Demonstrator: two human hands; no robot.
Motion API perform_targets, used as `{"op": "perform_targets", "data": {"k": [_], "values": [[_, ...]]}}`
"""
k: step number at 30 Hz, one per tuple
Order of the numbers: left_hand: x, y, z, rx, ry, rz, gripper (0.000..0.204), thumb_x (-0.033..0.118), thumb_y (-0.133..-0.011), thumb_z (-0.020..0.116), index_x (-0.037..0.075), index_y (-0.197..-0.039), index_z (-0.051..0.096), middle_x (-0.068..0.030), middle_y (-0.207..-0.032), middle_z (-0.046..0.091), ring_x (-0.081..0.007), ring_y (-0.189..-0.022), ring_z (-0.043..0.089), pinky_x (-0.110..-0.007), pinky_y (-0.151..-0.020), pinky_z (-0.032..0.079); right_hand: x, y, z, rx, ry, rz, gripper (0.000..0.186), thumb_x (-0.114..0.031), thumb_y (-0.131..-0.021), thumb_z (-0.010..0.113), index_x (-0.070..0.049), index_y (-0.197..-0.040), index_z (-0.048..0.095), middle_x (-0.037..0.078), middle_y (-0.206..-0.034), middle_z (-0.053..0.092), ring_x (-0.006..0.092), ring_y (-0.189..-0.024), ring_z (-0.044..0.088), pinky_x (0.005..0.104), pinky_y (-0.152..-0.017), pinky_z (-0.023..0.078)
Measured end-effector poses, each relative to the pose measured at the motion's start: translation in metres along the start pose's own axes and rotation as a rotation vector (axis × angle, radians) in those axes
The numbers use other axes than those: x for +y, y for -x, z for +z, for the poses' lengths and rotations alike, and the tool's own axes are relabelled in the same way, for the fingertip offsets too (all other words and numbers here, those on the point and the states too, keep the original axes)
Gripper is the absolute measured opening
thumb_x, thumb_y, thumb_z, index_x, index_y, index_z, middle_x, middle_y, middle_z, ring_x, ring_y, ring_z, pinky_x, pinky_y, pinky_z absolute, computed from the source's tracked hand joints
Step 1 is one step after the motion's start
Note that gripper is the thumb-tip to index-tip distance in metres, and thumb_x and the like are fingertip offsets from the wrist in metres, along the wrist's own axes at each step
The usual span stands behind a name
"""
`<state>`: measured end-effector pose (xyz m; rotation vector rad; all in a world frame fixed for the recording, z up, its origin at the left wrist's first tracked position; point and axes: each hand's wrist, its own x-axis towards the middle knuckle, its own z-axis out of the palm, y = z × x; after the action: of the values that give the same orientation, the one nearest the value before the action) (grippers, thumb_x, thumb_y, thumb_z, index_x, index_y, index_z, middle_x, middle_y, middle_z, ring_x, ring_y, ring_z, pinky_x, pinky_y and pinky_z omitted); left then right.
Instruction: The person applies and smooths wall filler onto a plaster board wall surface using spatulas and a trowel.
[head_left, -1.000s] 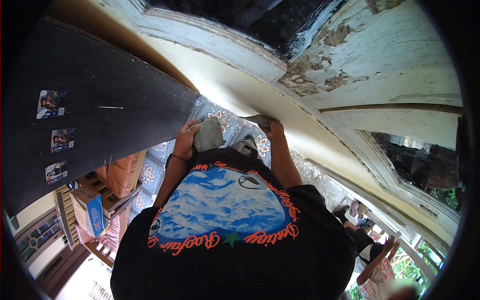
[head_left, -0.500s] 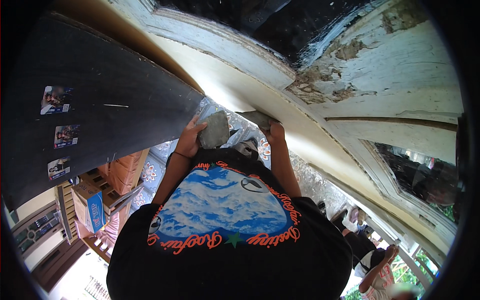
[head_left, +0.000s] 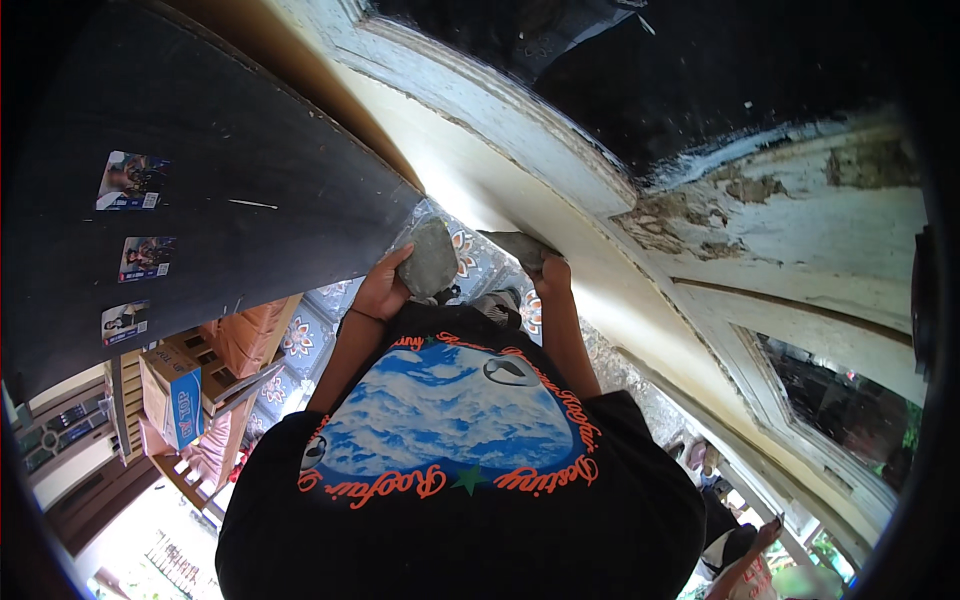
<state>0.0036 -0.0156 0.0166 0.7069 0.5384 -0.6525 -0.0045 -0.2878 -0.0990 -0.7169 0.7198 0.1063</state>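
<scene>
My left hand [head_left: 383, 285] is closed on the edge of a flat, rough grey stone [head_left: 428, 258], thumb on its near face. A second, thinner-looking grey stone [head_left: 515, 246] is gripped at its right end by my right hand [head_left: 550, 275]. This one shows mostly edge-on, its left end pointing toward the first stone. A small gap separates the two stones. Both are held in front of my body above the tiled floor [head_left: 300, 338], close to where a dark panel and a pale wall meet.
On the left stands a black panel [head_left: 230, 150] with several small picture cards. A pale wall [head_left: 480, 170] with a peeling window frame [head_left: 690, 225] rises at right. A cardboard box [head_left: 172, 400] sits by cushioned wooden seating [head_left: 250, 340]. Another person [head_left: 740, 570] is at lower right.
The view has shifted, so wall and window sit further right. The left-hand stone has turned slightly, and the right-hand stone sits a little lower in view. Both grips remain.
</scene>
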Motion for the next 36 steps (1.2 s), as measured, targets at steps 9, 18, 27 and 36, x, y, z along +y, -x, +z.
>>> {"op": "perform_targets", "data": {"k": [9,18,27,36], "values": [[0.007,-0.006,-0.006,-0.075,0.122,0.030,0.039,0.019,-0.084,0.049,-0.002,-0.115,0.042,-0.0140,-0.111,0.051,-0.0253,-0.100,0.051,-0.038,-0.089,0.040,-0.005,0.001,0.021,0.020,0.025,0.035,0.035,-0.003,-0.083,0.030,-0.003,-0.117,0.038,0.017,-0.113,0.046,0.0311,-0.101,0.050,0.0473,-0.082,0.045],[0.010,-0.011,-0.007,-0.119,0.118,0.026,0.038,0.020,-0.084,0.048,-0.002,-0.115,0.042,-0.0141,-0.111,0.050,-0.0255,-0.101,0.051,-0.038,-0.088,0.040,-0.004,-0.005,0.025,0.059,0.223,0.096,0.031,-0.006,-0.084,0.032,-0.003,-0.114,0.040,0.014,-0.111,0.048,0.0316,-0.100,0.050,0.0488,-0.079,0.045],[0.020,-0.015,-0.015,-0.108,0.112,0.030,0.039,0.020,-0.085,0.047,-0.002,-0.116,0.040,-0.0141,-0.113,0.049,-0.0254,-0.102,0.050,-0.039,-0.089,0.040,-0.005,0.005,0.044,0.094,0.189,0.080,0.028,-0.007,-0.085,0.035,-0.002,-0.112,0.040,0.016,-0.109,0.048,0.0305,-0.094,0.053,0.0492,-0.074,0.047],[0.038,-0.018,-0.024,-0.100,0.137,0.061,0.038,0.018,-0.084,0.049,0.000,-0.116,0.040,-0.0130,-0.111,0.050,-0.0256,-0.102,0.050,-0.040,-0.086,0.042,0.011,-0.015,0.052,0.146,0.228,-0.006,0.029,-0.003,-0.082,0.041,0.005,-0.110,0.041,0.017,-0.104,0.051,0.0305,-0.090,0.055,0.0421,-0.077,0.048]]}}
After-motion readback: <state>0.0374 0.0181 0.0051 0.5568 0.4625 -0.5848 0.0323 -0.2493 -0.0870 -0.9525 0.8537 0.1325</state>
